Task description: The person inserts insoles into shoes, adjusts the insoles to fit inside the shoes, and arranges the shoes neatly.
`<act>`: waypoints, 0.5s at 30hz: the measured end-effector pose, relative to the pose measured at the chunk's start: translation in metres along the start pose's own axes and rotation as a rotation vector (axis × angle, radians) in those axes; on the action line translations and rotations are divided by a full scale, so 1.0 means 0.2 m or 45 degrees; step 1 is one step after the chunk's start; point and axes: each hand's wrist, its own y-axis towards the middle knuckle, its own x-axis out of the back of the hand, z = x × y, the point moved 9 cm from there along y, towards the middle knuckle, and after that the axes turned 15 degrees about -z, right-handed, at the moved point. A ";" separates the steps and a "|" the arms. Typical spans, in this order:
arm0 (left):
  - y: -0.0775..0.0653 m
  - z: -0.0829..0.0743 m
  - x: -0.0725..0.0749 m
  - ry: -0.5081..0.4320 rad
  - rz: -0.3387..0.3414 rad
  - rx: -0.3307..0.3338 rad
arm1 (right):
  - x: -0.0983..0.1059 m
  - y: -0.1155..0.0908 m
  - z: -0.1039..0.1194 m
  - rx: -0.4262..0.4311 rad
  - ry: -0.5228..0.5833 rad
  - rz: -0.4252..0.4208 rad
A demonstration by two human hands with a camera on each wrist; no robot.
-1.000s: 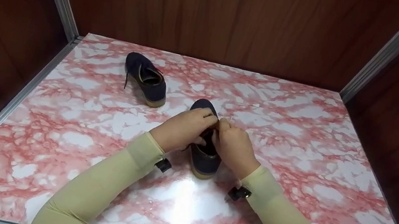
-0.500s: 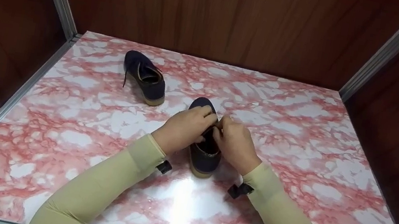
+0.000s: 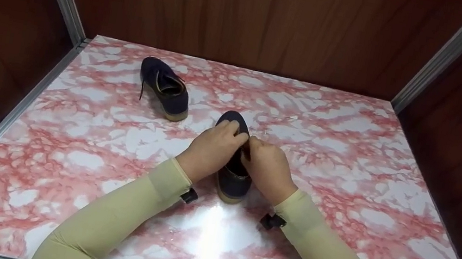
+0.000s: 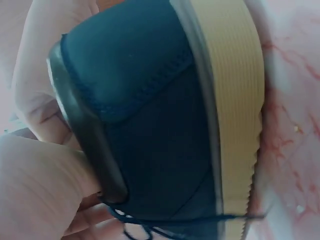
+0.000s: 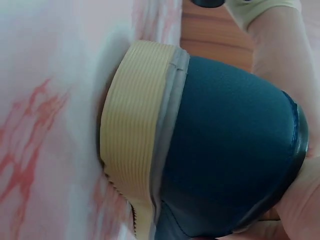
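Observation:
A dark blue lace-up shoe [image 3: 232, 185] stands on the table, toe pointing away and its tan sole down. Over its lacing bends my left hand [image 3: 212, 149], fingers curled at the front of the opening. From the right, my right hand [image 3: 270, 170] pinches at the same spot, its fingertips close to the left ones. Both hands work at the shoelace, and their grip on it is mostly hidden. A loose part of the shoelace [image 4: 190, 218] hangs across the shoe's side in the left wrist view. The heel [image 5: 225, 145] fills the right wrist view.
A matching dark shoe [image 3: 175, 105] stands at the back left, one lace end hanging over its side. The red and white marbled tabletop [image 3: 346, 167] is bounded by dark wood panels [image 3: 232, 12] at the back and both sides, with metal corner posts.
The right hand's fingertips have drawn slightly inward toward the left hand. The left fingers have shifted a little over the lacing. The whole head view has slid slightly left; both shoes stay in place.

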 end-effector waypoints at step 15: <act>0.01 0.11 -0.04 -0.238 0.223 0.191 | -0.01 -0.01 0.02 0.067 -0.034 0.029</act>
